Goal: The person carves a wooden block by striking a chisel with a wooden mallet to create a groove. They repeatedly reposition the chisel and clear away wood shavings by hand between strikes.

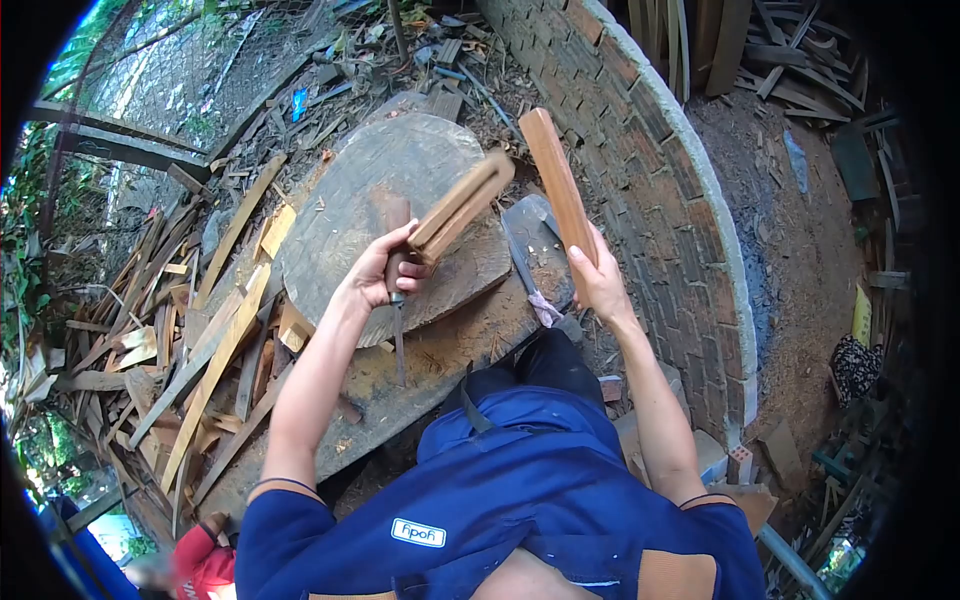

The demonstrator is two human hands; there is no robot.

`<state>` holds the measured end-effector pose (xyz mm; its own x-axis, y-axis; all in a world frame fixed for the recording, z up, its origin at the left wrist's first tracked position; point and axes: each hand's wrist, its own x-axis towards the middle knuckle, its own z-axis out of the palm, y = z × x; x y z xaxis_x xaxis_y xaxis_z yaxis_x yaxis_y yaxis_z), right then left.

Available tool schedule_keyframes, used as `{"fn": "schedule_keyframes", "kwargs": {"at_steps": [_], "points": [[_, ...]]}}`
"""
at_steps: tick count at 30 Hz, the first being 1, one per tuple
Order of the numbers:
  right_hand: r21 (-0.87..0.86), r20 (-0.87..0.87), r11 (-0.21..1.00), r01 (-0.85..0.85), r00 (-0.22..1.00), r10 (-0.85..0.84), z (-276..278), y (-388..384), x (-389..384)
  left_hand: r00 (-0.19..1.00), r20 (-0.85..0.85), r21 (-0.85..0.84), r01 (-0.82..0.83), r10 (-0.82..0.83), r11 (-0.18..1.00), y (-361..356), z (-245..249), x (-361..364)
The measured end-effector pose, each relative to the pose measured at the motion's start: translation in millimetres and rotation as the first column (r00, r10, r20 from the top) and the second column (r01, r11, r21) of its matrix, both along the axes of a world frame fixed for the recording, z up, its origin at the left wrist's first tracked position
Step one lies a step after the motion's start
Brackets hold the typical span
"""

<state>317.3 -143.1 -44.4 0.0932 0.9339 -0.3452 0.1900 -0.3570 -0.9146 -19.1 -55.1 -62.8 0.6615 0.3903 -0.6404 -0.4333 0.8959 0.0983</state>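
My left hand (383,272) is closed around a light wooden piece (462,204) that slants up to the right over a round wooden chopping block (395,165). The same hand also holds a dark-handled tool whose thin metal shaft (399,345) points down. In my right hand (598,282) is a reddish-brown wooden slat (560,180), gripped by its lower end and held nearly upright. A cleaver (528,232) lies on the block's right edge between my hands, untouched, its handle toward me.
A curved brick wall (660,150) runs along the right, with bare dirt and scrap boards beyond it. A heap of wood offcuts (190,330) lies to the left below a wire fence (170,70). A person's red cap (200,560) shows at the bottom left.
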Motion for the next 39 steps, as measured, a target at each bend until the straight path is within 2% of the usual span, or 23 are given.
{"fn": "schedule_keyframes", "kwargs": {"at_steps": [1,3,6,7,9,10,11,13,14,15,16,17,18,19,21,22,27,29,30,33,35,37,39], "points": [[-0.032,0.022,0.999,-0.007,1.0,0.007,1,1,1,0.999,-0.048,-0.029,-0.028,0.027,0.999,2,-11,0],[-0.024,0.058,1.0,-0.007,0.998,0.009,5,-1,2,0.993,0.048,-0.104,-0.1,0.106,0.989,3,-17,-3],[-0.021,0.092,1.0,-0.001,0.996,0.002,11,-5,1,0.965,0.2,-0.109,-0.148,0.167,0.983,-7,-3,0],[-0.016,0.098,1.0,0.004,0.995,-0.002,12,-5,1,0.965,0.2,-0.109,-0.149,0.168,0.983,-5,-7,-2],[-0.032,0.099,0.999,0.003,0.995,0.0,8,-5,0,0.988,0.048,-0.14,-0.139,0.147,0.98,-2,-17,-6],[-0.046,0.099,0.999,0.005,0.995,0.0,7,-3,0,0.993,-0.033,-0.095,-0.116,0.113,0.989,-1,-18,-6],[-0.044,0.102,0.999,0.005,0.995,0.0,7,-1,1,0.993,-0.029,-0.092,-0.116,0.114,0.989,-1,-18,-9],[0.007,0.099,1.0,0.009,0.995,-0.009,6,-4,-1,0.943,-0.309,0.159,-0.078,0.125,0.984,-8,15,-3],[-0.001,0.098,1.0,0.008,0.995,-0.008,6,-6,-2,0.9,-0.413,0.311,-0.002,0.137,0.951,-11,14,-8],[-0.001,0.087,1.0,0.013,0.996,-0.013,7,-5,-2,0.9,-0.413,0.31,-0.005,0.14,0.951,-14,21,-5],[0.002,0.078,1.0,0.018,0.997,-0.018,7,-4,-3,0.768,-0.602,0.567,0.218,0.218,0.794,-18,35,2],[0.002,0.078,1.0,0.012,0.997,-0.013,7,-2,-4,0.602,-0.711,0.684,0.476,0.362,0.553,-21,42,7],[0.026,0.065,0.999,0.023,0.998,-0.025,5,0,-6,0.514,-0.778,0.623,0.556,0.361,0.551,-22,40,8],[0.052,0.051,0.998,0.034,0.998,-0.036,4,2,-9,0.41,-0.733,0.646,0.668,0.542,0.37,-22,24,9],[0.061,0.064,0.998,0.022,0.998,-0.026,4,6,-12,0.25,-0.705,0.478,0.859,0.664,0.185,-29,11,8],[0.059,0.077,0.998,0.016,0.997,-0.021,5,5,-14,0.238,-0.704,0.452,0.877,0.669,0.164,-32,7,8],[0.047,0.089,0.998,-0.037,0.996,0.032,-1,5,-34,0.178,-0.693,0.443,0.87,0.698,0.218,-43,11,12],[0.196,0.206,0.972,-0.129,0.975,0.088,-16,7,-40,0.148,-0.689,0.435,0.867,0.71,0.242,-44,13,13],[0.103,0.146,0.987,-0.125,0.983,0.11,-7,10,-46,0.134,-0.703,0.418,0.872,0.699,0.254,-45,14,13],[-0.008,0.036,0.997,-0.073,0.997,0.073,6,20,-60,0.132,-0.703,0.405,0.882,0.698,0.241,-44,10,10],[0.02,0.04,0.996,-0.088,0.995,0.088,3,26,-59,0.139,-0.686,0.411,0.884,0.714,0.223,-41,7,5],[0.045,0.047,0.994,-0.103,0.994,0.101,0,27,-56,0.158,-0.69,0.359,0.922,0.706,0.145,-38,9,2],[0.045,0.065,0.992,-0.116,0.991,0.113,-1,24,-50,0.156,-0.693,0.398,0.897,0.704,0.193,-33,18,0]]}}
